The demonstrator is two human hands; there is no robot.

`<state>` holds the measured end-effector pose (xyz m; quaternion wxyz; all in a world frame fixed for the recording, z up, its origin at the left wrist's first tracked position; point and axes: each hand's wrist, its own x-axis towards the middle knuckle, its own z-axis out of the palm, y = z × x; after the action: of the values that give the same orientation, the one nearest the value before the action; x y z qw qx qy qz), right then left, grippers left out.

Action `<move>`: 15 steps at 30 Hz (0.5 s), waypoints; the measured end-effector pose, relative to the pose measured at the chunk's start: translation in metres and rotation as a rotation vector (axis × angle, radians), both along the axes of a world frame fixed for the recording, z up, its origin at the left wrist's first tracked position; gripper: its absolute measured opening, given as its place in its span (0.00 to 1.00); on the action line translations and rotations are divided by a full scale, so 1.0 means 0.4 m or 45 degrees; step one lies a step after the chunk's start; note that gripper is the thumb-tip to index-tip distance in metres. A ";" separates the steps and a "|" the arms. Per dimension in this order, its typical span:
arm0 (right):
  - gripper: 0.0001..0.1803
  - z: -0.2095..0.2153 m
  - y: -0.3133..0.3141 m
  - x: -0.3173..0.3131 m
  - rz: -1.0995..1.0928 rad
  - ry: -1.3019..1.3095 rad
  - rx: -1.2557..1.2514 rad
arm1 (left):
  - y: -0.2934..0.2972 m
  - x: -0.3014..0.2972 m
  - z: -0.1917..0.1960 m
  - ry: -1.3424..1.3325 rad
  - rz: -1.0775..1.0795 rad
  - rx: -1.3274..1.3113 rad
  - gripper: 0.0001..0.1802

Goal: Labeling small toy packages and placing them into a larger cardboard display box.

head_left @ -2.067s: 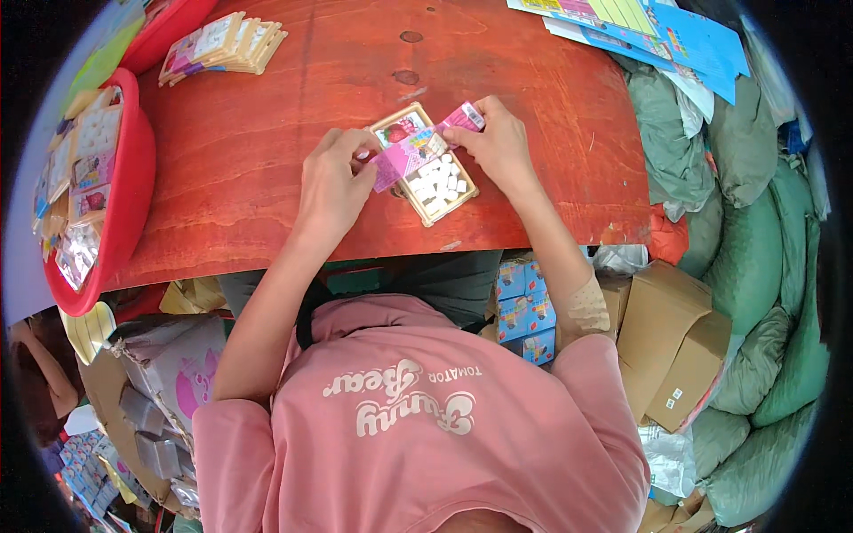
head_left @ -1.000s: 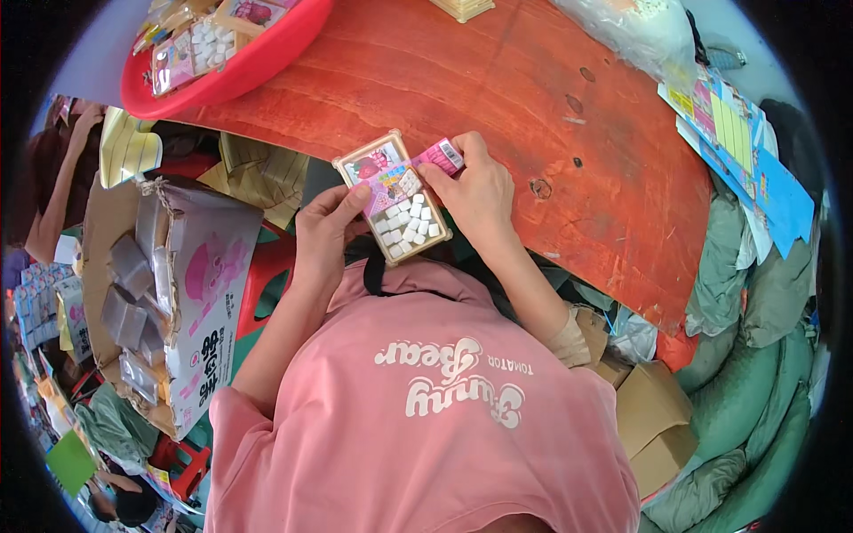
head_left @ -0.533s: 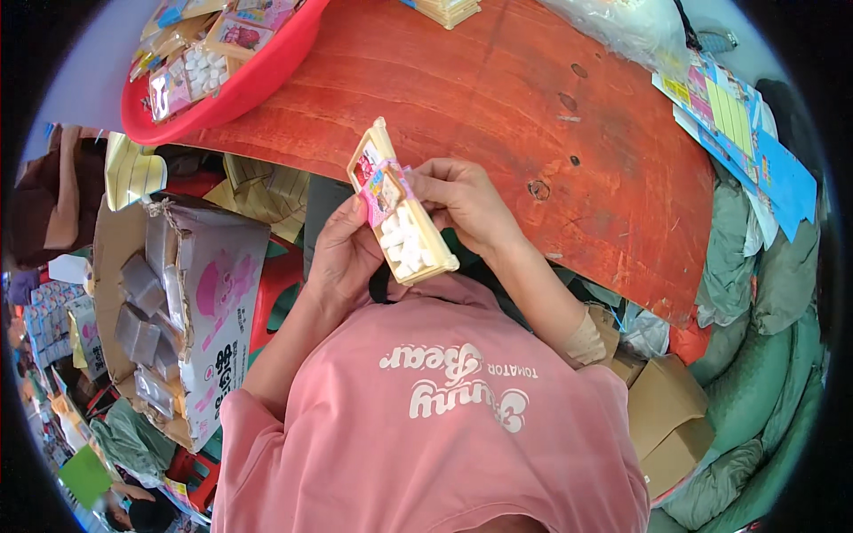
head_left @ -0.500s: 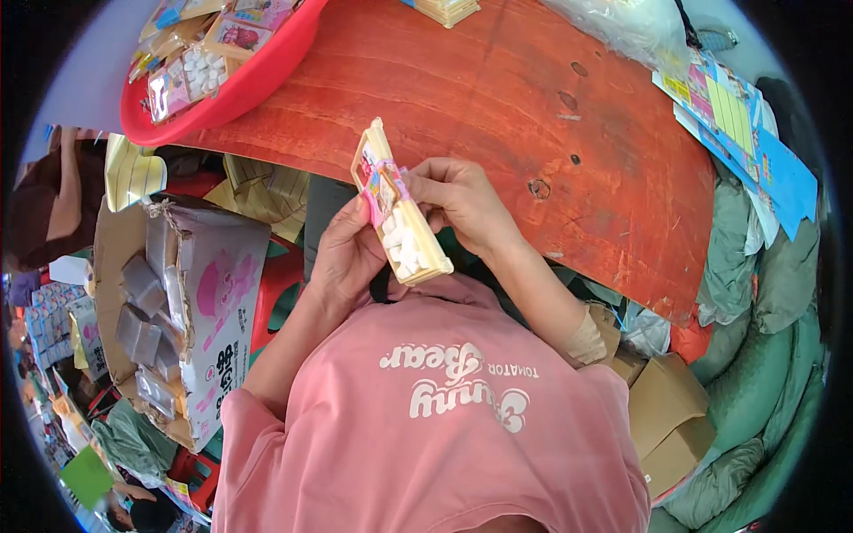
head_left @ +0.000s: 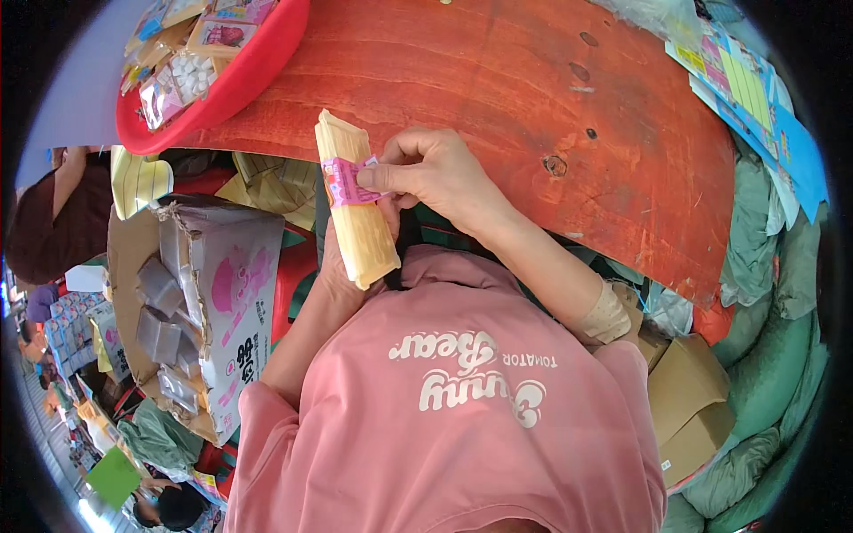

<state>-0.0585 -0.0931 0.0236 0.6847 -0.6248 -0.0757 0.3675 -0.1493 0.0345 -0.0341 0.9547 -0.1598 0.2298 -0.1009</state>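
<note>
Head view: a red basin (head_left: pixel 271 78) of boxes stands at the table's (head_left: pixel 444 80) left end. Right of it, the left hand (head_left: pixel 335 268), mostly hidden, grips a shallow box (head_left: pixel 366 238) from behind, tilted on its side by the table's near edge, long axis running away from the body. From the right, the half-curled right hand (head_left: pixel 434 173) presses its thumb to the pink wrapper (head_left: pixel 345 184).

One left hand (head_left: pixel 337 271), one right hand (head_left: pixel 435 176), one banded tray (head_left: pixel 362 235), one red basin (head_left: pixel 258 86), one table (head_left: pixel 471 80)
</note>
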 end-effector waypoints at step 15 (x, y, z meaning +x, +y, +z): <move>0.15 -0.043 0.031 0.003 -0.038 -0.553 -0.246 | -0.041 0.046 0.067 -0.059 0.047 1.020 0.18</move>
<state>-0.0573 -0.0807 0.0065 0.5947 -0.7529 -0.1762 0.2199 -0.1308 0.0181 -0.0073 0.9481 0.2230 0.2266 0.0103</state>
